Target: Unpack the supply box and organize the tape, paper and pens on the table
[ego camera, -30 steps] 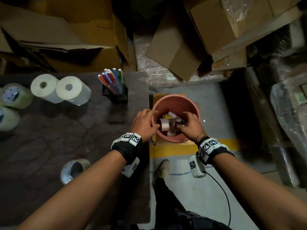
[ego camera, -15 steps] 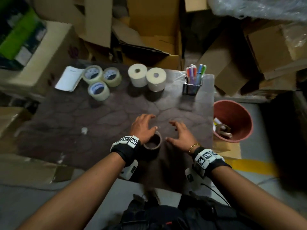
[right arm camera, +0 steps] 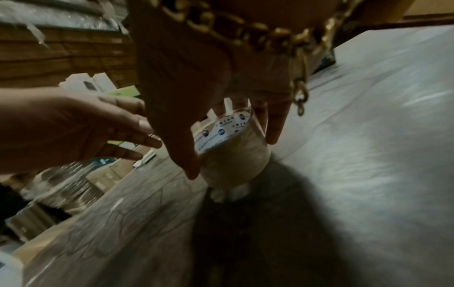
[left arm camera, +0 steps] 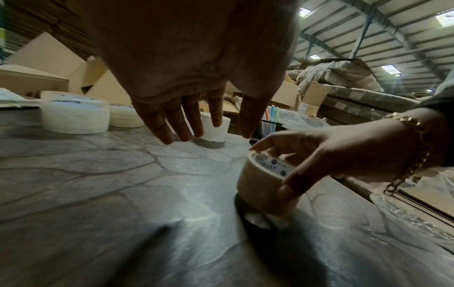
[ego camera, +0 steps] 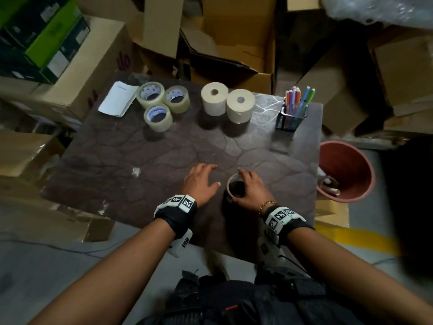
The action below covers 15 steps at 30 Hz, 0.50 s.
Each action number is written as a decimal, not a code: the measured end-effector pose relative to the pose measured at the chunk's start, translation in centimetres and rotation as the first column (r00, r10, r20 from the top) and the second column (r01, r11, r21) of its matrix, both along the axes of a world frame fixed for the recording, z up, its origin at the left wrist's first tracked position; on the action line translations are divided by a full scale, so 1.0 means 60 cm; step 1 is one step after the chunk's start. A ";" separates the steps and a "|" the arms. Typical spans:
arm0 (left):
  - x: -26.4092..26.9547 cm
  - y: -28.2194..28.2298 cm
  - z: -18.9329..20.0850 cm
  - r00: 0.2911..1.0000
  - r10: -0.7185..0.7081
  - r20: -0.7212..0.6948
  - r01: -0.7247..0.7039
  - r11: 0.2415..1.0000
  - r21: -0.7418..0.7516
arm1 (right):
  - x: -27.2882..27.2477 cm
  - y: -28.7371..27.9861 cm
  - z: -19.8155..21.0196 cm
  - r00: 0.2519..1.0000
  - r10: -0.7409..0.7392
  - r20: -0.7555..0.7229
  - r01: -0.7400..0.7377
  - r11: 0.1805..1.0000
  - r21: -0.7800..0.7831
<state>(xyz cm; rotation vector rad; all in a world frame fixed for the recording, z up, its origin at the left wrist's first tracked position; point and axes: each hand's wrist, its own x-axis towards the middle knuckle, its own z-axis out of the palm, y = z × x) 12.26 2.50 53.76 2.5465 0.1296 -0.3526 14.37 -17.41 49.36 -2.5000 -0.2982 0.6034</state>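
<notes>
Head view: the tabletop [ego camera: 117, 174] is a dark rectangular slab with a glossy, vein-patterned surface. Near its front edge the right hand [ego camera: 250, 191] grips a roll of tape [ego camera: 235, 189], thumb on the near side of the roll and fingers curved over the far rim. The roll is a short cylinder of translucent tan film; its core opening faces up, so its axis stands roughly vertical. The left hand [ego camera: 199, 184] lies just beside the roll, fingers spread and straight, holding nothing. Along the far edge stand a flat white paper pad [ego camera: 118, 102], three more tape rolls [ego camera: 161, 102] in a cluster, two cream paper rolls [ego camera: 227, 104] standing on end, and a black mesh holder of coloured pens [ego camera: 293, 112], tips upward. A round terracotta-coloured bucket [ego camera: 351, 160] sits on the floor to the right of the tabletop.

Left wrist view: the left hand [left arm camera: 196, 73] hangs above the tabletop with fingers extended and apart. The right hand [left arm camera: 331, 155] pinches the tape roll [left arm camera: 260, 180], which is tilted, its lower edge touching the tabletop. The white core liner bears blue print.

Right wrist view: thumb and fingers of the right hand [right arm camera: 209, 87] clasp the tape roll [right arm camera: 233, 155] across its sides. The roll leans, printed core facing up toward the camera. Motion blur softens the background.
</notes>
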 end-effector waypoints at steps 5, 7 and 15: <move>0.064 -0.142 -0.004 0.992 -0.127 -0.003 0.127 0.992 0.014 | 0.023 -0.159 0.016 0.978 -0.207 0.033 0.206 0.978 0.038; 0.090 -0.217 -0.004 0.980 -0.200 -0.003 0.200 0.980 0.011 | 0.035 -0.241 0.021 0.952 -0.304 0.039 0.303 0.953 0.018; 0.149 -0.462 -0.024 0.899 -0.435 -0.051 0.437 0.898 0.038 | 0.109 -0.524 -0.018 0.818 -0.575 -0.007 0.575 0.818 -0.030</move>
